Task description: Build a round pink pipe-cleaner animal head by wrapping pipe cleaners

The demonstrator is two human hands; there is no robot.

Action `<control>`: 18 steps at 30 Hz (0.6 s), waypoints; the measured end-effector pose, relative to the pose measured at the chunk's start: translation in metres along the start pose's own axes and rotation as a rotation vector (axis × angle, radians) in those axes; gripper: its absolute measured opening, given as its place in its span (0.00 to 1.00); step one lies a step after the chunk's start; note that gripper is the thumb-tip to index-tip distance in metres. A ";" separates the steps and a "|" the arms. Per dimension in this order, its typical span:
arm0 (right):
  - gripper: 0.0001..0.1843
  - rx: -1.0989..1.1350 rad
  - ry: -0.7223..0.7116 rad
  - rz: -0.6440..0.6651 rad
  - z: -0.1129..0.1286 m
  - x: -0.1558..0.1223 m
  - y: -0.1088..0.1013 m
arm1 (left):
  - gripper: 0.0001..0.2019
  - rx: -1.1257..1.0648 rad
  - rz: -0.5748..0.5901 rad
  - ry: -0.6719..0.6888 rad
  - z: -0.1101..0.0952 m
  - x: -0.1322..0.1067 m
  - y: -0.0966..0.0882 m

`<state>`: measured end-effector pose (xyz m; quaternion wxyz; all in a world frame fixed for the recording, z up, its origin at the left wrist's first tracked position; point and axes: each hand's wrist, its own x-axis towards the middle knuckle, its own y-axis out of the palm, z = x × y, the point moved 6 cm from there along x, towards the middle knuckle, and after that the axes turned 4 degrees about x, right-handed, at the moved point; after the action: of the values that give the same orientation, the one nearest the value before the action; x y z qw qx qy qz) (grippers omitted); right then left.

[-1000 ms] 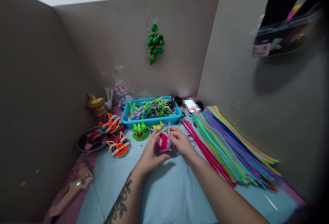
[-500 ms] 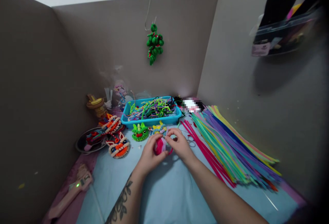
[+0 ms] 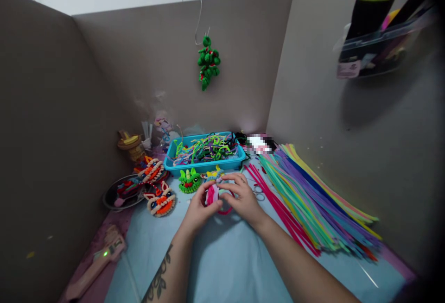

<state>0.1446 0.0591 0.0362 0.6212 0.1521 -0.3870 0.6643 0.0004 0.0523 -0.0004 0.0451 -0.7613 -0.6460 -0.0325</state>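
A pink and pale-lilac pipe-cleaner piece (image 3: 212, 195) is held above the blue cloth, with a darker pink loop (image 3: 225, 211) curving below it. My left hand (image 3: 200, 208) is closed around the piece's left side, thumb in front and fingers behind. My right hand (image 3: 246, 203) pinches at its right side, fingers bent over the top edge. Some of the piece is hidden by my fingers. Just behind my hands are a green pipe-cleaner animal face (image 3: 189, 181) and a blue-and-yellow one (image 3: 214, 173), partly covered. Scissors (image 3: 259, 193) lie right of my right hand.
A blue tray (image 3: 205, 167) of pipe-cleaner scraps stands at the back. Long pipe cleaners (image 3: 313, 201) lie on the right. At left are orange-and-cream faces (image 3: 162, 201), a dark bowl (image 3: 120, 206) and a lit glue gun (image 3: 99, 263). Grey panels (image 3: 239, 62) enclose the table.
My right-hand fingers have shifted from a pinch at the top edge to a spread hold along the right side. More of the pink stripes and the lower loop now shows.
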 end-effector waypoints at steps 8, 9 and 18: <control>0.06 0.024 -0.005 -0.054 0.002 0.000 -0.002 | 0.30 0.151 0.023 0.083 0.000 -0.001 0.003; 0.06 0.022 0.014 -0.049 0.002 0.000 -0.002 | 0.30 0.191 0.013 0.100 -0.002 -0.001 0.003; 0.09 0.029 0.256 -0.002 -0.011 -0.004 0.005 | 0.27 0.609 -0.124 0.480 -0.022 -0.008 0.006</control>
<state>0.1435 0.0646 0.0247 0.6640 0.0755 -0.2946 0.6831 0.0055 0.0411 0.0205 0.4166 -0.6435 -0.6419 -0.0191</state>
